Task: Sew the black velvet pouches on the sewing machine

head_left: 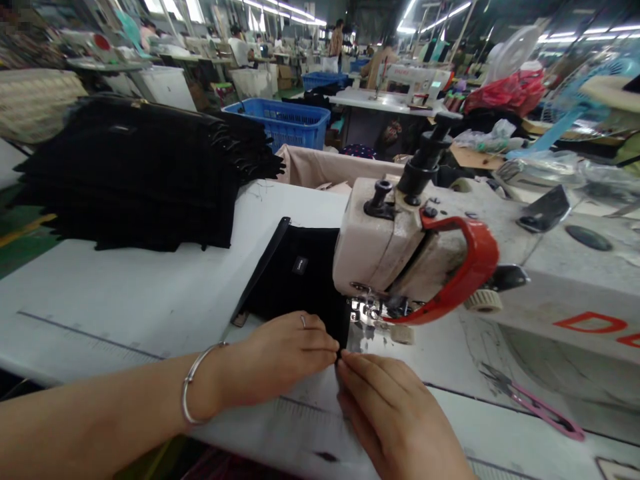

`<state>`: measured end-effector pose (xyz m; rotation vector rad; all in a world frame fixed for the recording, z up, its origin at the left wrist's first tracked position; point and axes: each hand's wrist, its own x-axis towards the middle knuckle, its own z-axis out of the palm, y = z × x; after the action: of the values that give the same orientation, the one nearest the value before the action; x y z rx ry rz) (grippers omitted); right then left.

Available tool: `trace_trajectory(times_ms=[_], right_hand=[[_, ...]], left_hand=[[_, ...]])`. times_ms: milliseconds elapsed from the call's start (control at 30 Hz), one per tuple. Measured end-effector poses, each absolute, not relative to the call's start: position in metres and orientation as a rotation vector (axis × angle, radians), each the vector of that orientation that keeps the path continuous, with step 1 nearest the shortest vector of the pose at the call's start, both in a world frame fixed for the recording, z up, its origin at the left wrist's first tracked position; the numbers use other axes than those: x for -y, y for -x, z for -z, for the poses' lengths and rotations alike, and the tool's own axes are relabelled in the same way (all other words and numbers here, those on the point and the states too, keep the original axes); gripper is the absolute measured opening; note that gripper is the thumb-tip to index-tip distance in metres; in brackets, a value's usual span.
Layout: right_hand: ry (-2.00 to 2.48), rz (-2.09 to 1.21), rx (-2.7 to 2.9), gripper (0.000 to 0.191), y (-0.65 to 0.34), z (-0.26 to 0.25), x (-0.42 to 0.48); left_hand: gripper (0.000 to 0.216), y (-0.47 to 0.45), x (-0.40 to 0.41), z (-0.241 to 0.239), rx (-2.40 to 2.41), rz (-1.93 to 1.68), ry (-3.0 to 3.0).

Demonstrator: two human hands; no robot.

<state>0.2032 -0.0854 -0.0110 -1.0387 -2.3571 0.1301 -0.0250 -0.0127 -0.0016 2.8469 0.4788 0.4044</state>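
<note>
A black fabric panel (310, 293) with a small label lies flat on the white table, its right edge by the presser foot of the sewing machine (385, 247). Across its near end rests my left hand (285, 350), wearing a ring and a bracelet, fingers together and pinching the near right corner. The fingertips of my right hand (385, 400) meet the left ones there, closed on the same corner. My right thumb is mostly hidden under the hand. The panel's left side carries a folded dark strip with a small tab at its lower end.
A tall stack of black fabric pieces (150, 167) stands on the table's left. Pink-handled thread snips (540, 403) lie right of the machine. Behind the table are a fabric-lined bin (320, 163) and a blue crate (285, 120). Other people sit or stand at the back.
</note>
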Motion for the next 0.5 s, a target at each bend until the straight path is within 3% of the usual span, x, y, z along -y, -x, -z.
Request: trace_trajectory(times_ms=[267,500], right_hand=[[1.14,-0.139,2.396,0.034,-0.207,0.011,0.065],[1.205,-0.119,2.37,0.042,-0.21,0.026,0.054]], left_hand=[[0.034,0.012,-0.013,-0.003,-0.553,-0.234,-2.863],[0.033,0.003,-0.034,0.0,-0.624,-0.407,-2.924]])
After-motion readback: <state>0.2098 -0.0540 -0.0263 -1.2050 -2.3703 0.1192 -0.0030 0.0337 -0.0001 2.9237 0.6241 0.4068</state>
